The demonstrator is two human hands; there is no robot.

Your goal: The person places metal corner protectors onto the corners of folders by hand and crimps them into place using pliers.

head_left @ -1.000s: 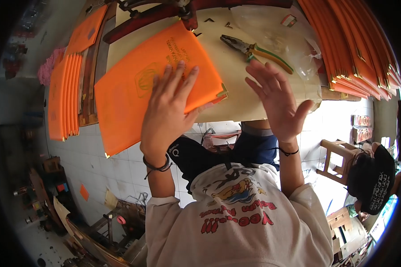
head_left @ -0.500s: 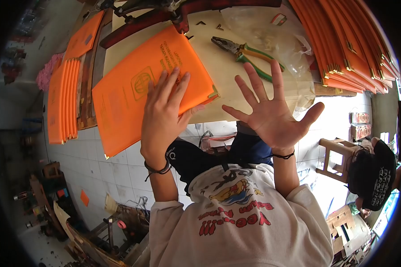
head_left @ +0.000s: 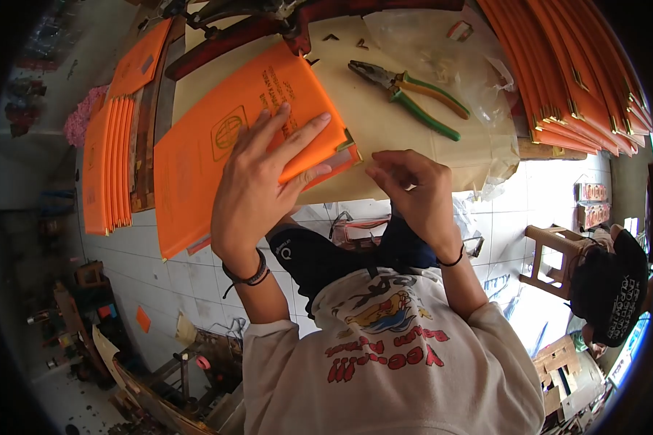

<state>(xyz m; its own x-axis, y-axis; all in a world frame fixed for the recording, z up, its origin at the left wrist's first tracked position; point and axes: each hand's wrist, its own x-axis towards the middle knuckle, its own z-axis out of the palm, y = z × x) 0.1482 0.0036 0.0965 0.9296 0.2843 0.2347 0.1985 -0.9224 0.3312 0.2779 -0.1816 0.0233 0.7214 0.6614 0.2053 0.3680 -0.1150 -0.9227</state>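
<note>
An orange folder (head_left: 189, 159) with gold lettering and metal corners lies slanted on the paper-covered table, its lower part past the table's front edge. My left hand (head_left: 257, 170) rests on its cover, fingers spread, thumb at the lower right edge, where a bit of the inside shows. Just right of that corner is my right hand (head_left: 417, 192), its fingers curled and the fingertips together; whatever they may hold is too small to make out. Pliers (head_left: 406, 90) with green and yellow handles lie beyond it. Small dark metal corner pieces (head_left: 331, 37) sit farther back.
A dark red metal tool (head_left: 232, 47) stands at the back of the table. Orange folders are stacked at right (head_left: 559, 72) and left (head_left: 109, 167). Clear plastic (head_left: 442, 54) covers the back right. At far right are a wooden stool (head_left: 548, 261) and a person in black (head_left: 609, 290).
My right hand has gone from spread fingers to a curled, closed shape and moved left toward the folder's corner. My left hand has shifted slightly on the cover, whose edge now gapes more.
</note>
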